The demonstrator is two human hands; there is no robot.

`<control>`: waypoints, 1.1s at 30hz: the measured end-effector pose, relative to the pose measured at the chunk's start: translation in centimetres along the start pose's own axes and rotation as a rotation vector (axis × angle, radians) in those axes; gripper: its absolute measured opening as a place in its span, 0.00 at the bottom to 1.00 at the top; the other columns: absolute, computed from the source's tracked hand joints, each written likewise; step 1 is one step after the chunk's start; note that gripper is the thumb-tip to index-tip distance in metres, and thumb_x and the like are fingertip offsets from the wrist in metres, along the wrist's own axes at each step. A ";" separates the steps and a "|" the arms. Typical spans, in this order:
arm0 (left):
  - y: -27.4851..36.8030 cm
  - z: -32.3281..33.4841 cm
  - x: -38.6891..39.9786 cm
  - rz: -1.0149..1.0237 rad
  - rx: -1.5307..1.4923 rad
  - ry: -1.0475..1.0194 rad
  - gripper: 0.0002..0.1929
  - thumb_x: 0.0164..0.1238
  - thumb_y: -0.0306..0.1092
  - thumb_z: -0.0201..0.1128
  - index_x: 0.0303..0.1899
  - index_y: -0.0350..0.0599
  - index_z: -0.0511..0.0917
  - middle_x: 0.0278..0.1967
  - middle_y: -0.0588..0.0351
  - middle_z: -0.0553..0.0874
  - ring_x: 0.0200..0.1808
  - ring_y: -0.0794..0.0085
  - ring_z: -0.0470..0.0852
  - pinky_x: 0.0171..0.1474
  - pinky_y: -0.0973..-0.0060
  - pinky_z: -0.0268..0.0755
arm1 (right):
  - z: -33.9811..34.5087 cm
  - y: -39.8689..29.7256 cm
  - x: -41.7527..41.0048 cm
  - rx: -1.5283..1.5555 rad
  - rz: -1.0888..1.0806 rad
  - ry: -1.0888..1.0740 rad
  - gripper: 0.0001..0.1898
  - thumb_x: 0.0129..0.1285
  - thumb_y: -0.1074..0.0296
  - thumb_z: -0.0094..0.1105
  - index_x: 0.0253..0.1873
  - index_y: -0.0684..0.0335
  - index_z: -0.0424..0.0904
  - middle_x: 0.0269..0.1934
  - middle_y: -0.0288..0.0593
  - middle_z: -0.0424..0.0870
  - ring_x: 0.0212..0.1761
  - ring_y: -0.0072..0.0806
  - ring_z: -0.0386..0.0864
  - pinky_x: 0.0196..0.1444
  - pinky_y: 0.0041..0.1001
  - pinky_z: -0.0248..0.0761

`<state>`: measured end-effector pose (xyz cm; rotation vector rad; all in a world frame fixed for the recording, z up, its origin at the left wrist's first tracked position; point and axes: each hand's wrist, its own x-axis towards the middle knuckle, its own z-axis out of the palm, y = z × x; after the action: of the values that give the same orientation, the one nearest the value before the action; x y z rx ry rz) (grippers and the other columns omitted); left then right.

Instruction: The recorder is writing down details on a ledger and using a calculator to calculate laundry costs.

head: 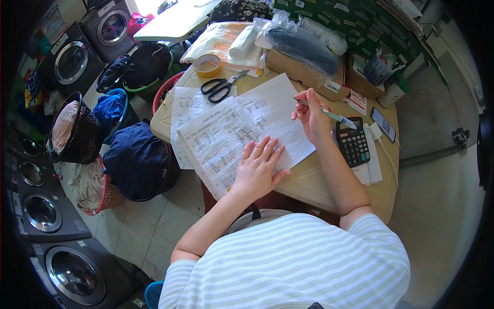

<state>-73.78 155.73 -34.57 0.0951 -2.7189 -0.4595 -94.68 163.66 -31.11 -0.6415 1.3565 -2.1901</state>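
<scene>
My left hand [260, 166] lies flat, fingers spread, on a large sheet of lined paper [283, 104] covered partly in handwriting. In my right hand [313, 116] is a pen [332, 114], held between thumb and fingers above the sheet's right edge. Its tip points left, apart from the paper. A black calculator [353, 145] rests beside my right forearm, on top of folded lined paper [373, 164]. Another written sheet [180, 127] lies partly under the large one. Black-handled scissors [218, 89] sit across its upper end, near a roll of yellow tape [207, 66].
The table [305, 181] also bears a smartphone [383, 124] with a white charger [375, 131], a cardboard box [308, 71], plastic-wrapped goods [301, 46] and a pen basket [378, 69]. Laundry baskets [112, 189] crowd the floor at left, before several front-loading machines [75, 270].
</scene>
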 end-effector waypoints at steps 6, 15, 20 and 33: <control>0.1 0.0 -0.2 0.000 0.017 0.022 0.32 0.70 0.60 0.58 0.67 0.49 0.74 0.69 0.53 0.74 0.75 0.60 0.65 0.74 0.52 0.50 | 1.6 1.0 -0.2 -0.172 -0.009 -0.094 0.25 0.80 0.45 0.44 0.43 0.65 0.78 0.25 0.38 0.77 0.19 0.19 0.72 0.25 0.22 0.71; 0.2 -0.3 -0.1 0.001 0.005 0.029 0.34 0.66 0.62 0.61 0.66 0.49 0.74 0.68 0.53 0.74 0.75 0.60 0.65 0.75 0.52 0.50 | 0.8 4.9 -0.4 -0.692 -0.267 -0.274 0.25 0.77 0.43 0.50 0.38 0.63 0.78 0.17 0.30 0.68 0.16 0.13 0.64 0.17 0.17 0.55; 0.0 -0.2 -0.2 -0.003 -0.005 0.030 0.34 0.66 0.62 0.61 0.66 0.49 0.74 0.68 0.53 0.74 0.74 0.60 0.65 0.75 0.51 0.50 | 0.5 4.9 -0.5 -0.492 -0.032 -0.233 0.24 0.78 0.45 0.50 0.37 0.62 0.79 0.18 0.30 0.70 0.19 0.14 0.67 0.22 0.20 0.57; 0.0 0.0 -0.3 0.004 -0.009 0.029 0.34 0.68 0.63 0.60 0.66 0.50 0.74 0.69 0.53 0.73 0.75 0.60 0.64 0.75 0.51 0.50 | 0.6 4.6 -0.8 -0.519 -0.039 -0.219 0.21 0.77 0.49 0.54 0.36 0.62 0.78 0.20 0.30 0.72 0.21 0.14 0.68 0.23 0.20 0.60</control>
<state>-73.49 155.82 -34.69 0.0936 -2.6884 -0.4655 -92.95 161.95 -35.12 -1.0648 1.8103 -1.7272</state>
